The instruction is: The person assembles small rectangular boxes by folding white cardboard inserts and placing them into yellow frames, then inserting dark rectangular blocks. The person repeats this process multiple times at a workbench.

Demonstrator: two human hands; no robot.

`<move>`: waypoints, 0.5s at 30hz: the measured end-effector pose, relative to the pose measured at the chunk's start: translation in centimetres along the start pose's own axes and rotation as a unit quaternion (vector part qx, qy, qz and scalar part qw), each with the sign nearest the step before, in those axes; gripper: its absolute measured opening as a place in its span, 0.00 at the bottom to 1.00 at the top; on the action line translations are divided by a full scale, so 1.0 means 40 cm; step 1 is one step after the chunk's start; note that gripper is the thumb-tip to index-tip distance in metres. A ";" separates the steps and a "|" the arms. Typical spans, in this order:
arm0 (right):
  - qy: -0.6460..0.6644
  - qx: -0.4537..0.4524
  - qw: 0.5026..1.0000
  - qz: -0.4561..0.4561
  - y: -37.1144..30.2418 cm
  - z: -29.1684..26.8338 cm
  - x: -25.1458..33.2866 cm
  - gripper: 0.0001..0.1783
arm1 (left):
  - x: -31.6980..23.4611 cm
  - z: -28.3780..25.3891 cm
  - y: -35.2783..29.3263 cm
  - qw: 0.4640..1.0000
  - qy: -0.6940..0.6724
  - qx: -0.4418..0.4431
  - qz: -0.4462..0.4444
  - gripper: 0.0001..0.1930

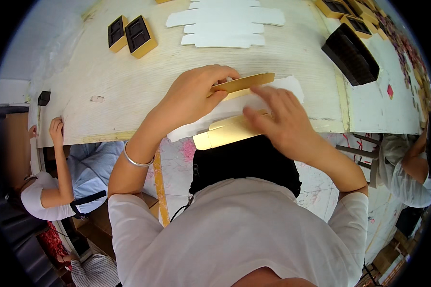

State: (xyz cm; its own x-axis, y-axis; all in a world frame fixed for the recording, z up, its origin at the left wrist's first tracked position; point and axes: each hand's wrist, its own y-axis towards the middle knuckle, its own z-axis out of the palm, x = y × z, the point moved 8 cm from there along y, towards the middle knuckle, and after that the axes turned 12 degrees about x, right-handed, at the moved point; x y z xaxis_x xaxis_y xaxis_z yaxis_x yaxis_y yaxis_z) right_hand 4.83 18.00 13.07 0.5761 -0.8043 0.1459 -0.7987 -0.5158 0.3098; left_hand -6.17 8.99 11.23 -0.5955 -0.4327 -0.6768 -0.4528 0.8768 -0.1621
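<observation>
At the frame's middle, the left hand (194, 94) pinches the back flap of a shiny gold-and-white folded card piece (232, 131). It looks light and easy to crease; edges seem best to hold. Rightward, the blurry right hand (288, 125) has spread fingers.

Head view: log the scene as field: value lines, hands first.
left hand: pinches left end of upper gold strip
right hand: thumb and fingers apart, blurred; contact unclear
white card: partly between the strip and lower gold panel
top middle: flat white blanks
upper left: two gold boxes with black inserts
upper right: black container
</observation>
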 end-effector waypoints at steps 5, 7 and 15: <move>-0.034 0.030 0.996 -0.082 -0.017 0.045 0.067 0.08 | 0.014 0.005 -0.010 0.999 0.000 -0.028 0.034 0.16; -0.007 0.060 0.994 -0.088 -0.011 0.055 0.066 0.08 | 0.011 0.006 -0.011 0.999 0.013 -0.037 0.038 0.16; 0.204 0.244 0.946 -0.056 0.137 0.094 -0.044 0.10 | -0.051 -0.003 -0.035 0.984 0.173 -0.045 0.019 0.18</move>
State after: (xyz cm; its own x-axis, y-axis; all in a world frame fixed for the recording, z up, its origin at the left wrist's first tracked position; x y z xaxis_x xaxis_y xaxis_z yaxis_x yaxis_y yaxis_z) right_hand -1.22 15.49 10.99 0.6020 -0.6071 0.5188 -0.6560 -0.7464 -0.1122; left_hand -4.40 8.64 12.93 -0.7960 -0.4600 -0.3933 -0.4742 0.8779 -0.0670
